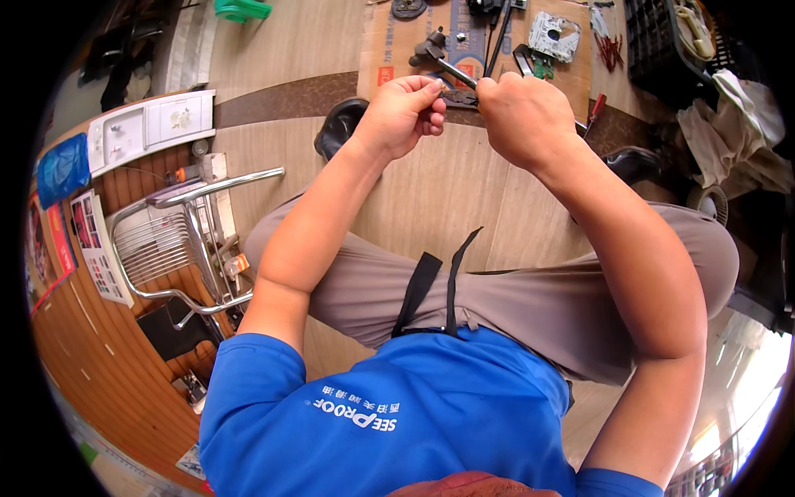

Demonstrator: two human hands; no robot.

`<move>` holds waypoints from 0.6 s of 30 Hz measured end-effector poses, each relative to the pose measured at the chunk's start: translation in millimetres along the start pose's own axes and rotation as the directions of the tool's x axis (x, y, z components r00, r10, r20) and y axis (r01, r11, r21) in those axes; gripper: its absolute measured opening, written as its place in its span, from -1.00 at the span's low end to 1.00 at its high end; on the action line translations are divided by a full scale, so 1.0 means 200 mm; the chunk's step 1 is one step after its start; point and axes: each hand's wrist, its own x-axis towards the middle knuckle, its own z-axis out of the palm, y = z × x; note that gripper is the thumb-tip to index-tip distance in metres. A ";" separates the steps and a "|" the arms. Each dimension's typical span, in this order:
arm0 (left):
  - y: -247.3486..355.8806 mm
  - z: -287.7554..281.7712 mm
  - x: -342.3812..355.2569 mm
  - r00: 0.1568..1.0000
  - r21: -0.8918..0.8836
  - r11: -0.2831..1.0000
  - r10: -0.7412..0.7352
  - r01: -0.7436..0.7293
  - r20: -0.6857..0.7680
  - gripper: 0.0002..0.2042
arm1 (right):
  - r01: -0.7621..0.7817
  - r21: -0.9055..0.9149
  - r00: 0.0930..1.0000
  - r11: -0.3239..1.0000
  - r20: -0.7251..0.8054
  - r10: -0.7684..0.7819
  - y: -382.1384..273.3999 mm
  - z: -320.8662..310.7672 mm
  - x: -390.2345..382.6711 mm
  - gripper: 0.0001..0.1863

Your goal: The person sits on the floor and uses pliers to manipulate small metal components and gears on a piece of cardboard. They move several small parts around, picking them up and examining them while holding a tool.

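My right hand (526,120) is wrapped in a fist round the handle of a hammer (451,68), whose dark head points up and to the left. To its left, my left hand (402,116) is closed, thumb and forefinger pinched together at a small thing too tiny to name. Between the two hands lies a dark metal tool (460,98), perhaps pliers, partly covered by the right hand. Beneath is a flattened cardboard sheet (397,45) on the floor. On it, right of the hammer, are a white slotted metal part (553,37) and a green circuit board (542,66).
A red-handled screwdriver (596,108) lies right of my right hand. Beyond are red wires (609,51), a black crate (654,41) and crumpled cloth (733,132). A metal chair (157,248) stands at left. A green plastic object (242,9) is at the far left.
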 end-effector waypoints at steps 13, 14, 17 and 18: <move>0.02 -0.02 -0.01 0.998 -0.100 0.995 -0.020 0.026 0.062 -0.87 | 0.035 -0.126 0.991 0.991 -0.122 -0.050 -0.02 0.01 0.01 -0.67; 0.02 -0.02 -0.01 0.999 -0.099 0.995 -0.011 0.015 0.043 -0.87 | 0.034 -0.125 0.991 0.992 -0.122 -0.049 -0.02 0.01 0.01 -0.67; 0.01 -0.01 -0.01 1.000 -0.091 0.996 0.006 -0.005 0.014 -0.87 | 0.024 -0.130 0.990 0.991 -0.138 -0.042 -0.03 0.01 0.01 -0.85; 0.01 -0.01 -0.01 1.000 -0.085 0.996 0.014 -0.014 0.003 -0.87 | 0.018 -0.135 0.990 0.991 -0.136 -0.036 -0.03 0.01 0.01 -0.84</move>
